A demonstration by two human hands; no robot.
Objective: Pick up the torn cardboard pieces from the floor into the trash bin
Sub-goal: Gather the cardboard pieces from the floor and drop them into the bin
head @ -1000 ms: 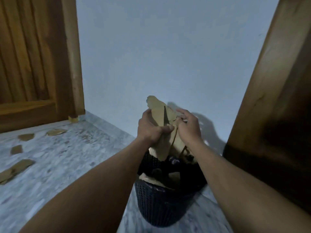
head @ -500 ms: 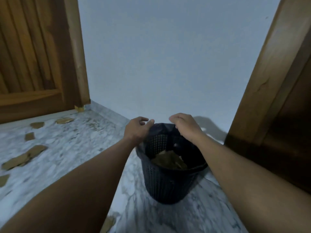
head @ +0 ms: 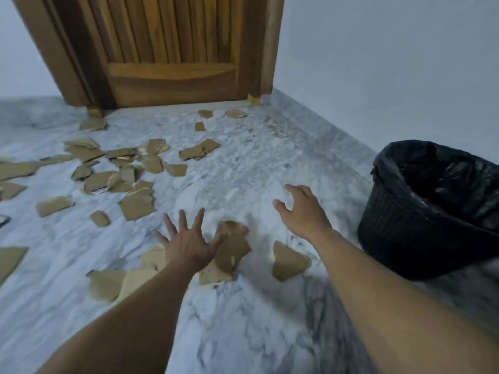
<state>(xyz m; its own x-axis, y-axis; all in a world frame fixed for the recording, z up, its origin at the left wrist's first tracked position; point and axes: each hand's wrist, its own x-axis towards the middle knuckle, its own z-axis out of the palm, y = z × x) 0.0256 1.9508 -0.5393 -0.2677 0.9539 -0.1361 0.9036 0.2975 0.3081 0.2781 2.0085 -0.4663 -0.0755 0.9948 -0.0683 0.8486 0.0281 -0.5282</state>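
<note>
Several torn brown cardboard pieces lie scattered over the marble floor (head: 243, 306), most in a cluster (head: 127, 171) at the left and middle. My left hand (head: 187, 242) hovers with fingers spread over a near group of pieces (head: 232, 249), holding nothing. My right hand (head: 303, 211) is open above bare floor, just beyond a single triangular piece (head: 287, 261). The black mesh trash bin (head: 399, 228) with a black liner stands at the right by the wall; some cardboard shows dimly inside it.
A wooden door (head: 167, 49) and its frame close off the far end of the floor. A grey wall (head: 391, 63) with a marble skirting runs along the right behind the bin. More pieces (head: 10, 259) lie at the left edge.
My hands dropped their cardboard bundle into the bin, left its rim and swung left over the floor pieces. The view turned from the bin towards the door.
</note>
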